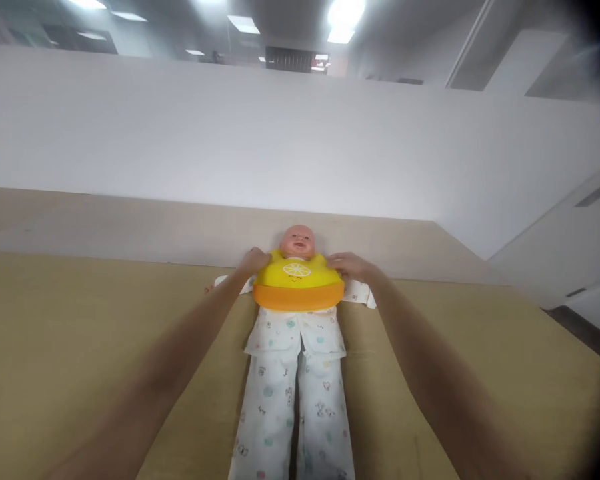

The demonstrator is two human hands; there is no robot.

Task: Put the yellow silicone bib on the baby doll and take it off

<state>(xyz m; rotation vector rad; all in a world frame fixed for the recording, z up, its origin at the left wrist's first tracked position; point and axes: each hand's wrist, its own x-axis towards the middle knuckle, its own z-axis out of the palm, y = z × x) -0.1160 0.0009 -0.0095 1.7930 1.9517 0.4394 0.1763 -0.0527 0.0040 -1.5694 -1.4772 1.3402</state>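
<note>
A baby doll (pixel 298 243) lies on its back, dressed in a white printed top (pixel 293 330) and matching trousers (pixel 325 413). Over its chest is a yellow bib (pixel 313 275) with a citrus slice design and an orange pocket (pixel 299 298) along the bottom. My left hand (pixel 254 261) is closed at the bib's upper left edge, by the doll's shoulder. On the other side, my right hand (pixel 351 265) pinches the upper right edge with bent fingers. The doll's arms stretch out sideways, partly hidden behind my forearms. The bib's neck strap is hidden from view.
The doll rests on a yellowish tabletop (pixel 145 313) with a paler strip (pixel 195 230) along its far side. A white partition (pixel 230 133) rises behind the table. Ceiling lights show above the partition.
</note>
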